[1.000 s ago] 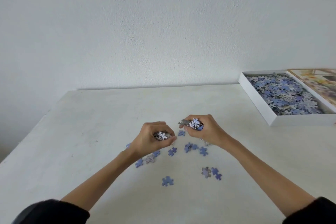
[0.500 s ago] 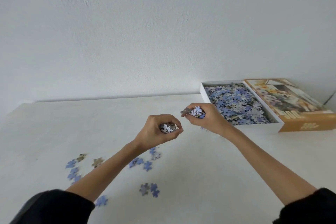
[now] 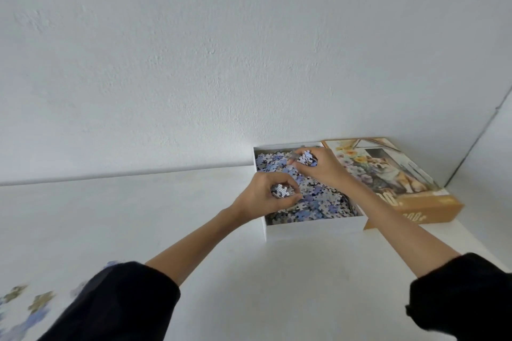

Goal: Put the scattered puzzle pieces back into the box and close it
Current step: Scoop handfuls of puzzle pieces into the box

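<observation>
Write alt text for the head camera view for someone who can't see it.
A person's left hand and right hand each grip a handful of puzzle pieces above the open white box, heaped with pieces. Its illustrated lid lies beside it to the right; a few loose pieces lie on the table at lower left.

A: so where's the room here? Both hands are over the open box (image 3: 313, 228). The left hand (image 3: 266, 196) is by the near-left corner and the right hand (image 3: 321, 167) is further back, each gripping puzzle pieces (image 3: 281, 191).
B: the top is the only way in, there are walls all round, and the pile (image 3: 318, 202) covers the floor.
A: right side?
B: blocked. The lid (image 3: 415, 202) lies flat right up against it, and the room wall (image 3: 249, 63) stands just behind both.
A: so front and left.
B: yep, wide stretch of table (image 3: 277, 285) there. The loose pieces (image 3: 38, 302) sit far left, well apart from the box.
</observation>
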